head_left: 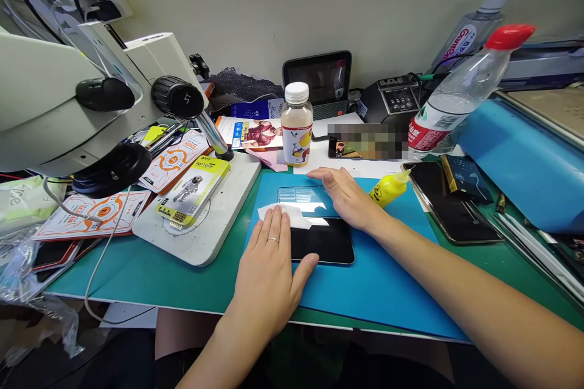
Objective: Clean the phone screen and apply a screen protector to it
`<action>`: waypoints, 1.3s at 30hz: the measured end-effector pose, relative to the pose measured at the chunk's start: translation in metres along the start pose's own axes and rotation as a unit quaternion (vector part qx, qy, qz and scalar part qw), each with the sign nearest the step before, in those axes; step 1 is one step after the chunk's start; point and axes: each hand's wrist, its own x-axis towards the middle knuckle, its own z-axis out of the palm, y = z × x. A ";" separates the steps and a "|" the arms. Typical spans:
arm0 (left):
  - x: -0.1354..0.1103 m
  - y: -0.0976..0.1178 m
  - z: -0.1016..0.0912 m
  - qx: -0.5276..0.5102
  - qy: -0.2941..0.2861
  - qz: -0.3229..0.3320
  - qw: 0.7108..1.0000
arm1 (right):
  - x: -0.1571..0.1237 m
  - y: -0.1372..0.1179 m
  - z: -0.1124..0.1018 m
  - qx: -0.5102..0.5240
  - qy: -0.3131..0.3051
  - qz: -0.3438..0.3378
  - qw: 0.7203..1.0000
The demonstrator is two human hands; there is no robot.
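Bottle label (462,41) starts “Ga”; left hand (268,267) flat, thumb apart, on wipe (299,217); right hand (347,197), fingers together, at clear panel (301,195).

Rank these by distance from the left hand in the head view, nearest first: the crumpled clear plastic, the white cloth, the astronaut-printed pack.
1. White cloth: under the fingers of the left hand.
2. Astronaut-printed pack: to the hand's left, on the pale base.
3. Crumpled clear plastic: far left edge of the view.
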 end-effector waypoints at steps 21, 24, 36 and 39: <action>-0.053 0.007 -0.012 0.043 0.044 0.068 0.996 | 0.000 0.000 -0.001 0.001 -0.003 0.004 1.000; -0.041 0.017 -0.010 0.027 0.055 0.056 0.997 | 0.000 0.000 0.000 0.000 0.000 0.006 1.000; -0.005 0.058 -0.005 -0.007 0.038 0.029 0.999 | 0.002 0.003 0.001 -0.010 0.011 -0.004 1.000; 0.007 0.072 -0.004 -0.007 0.041 0.040 0.998 | 0.002 0.003 0.001 -0.013 0.015 -0.004 1.000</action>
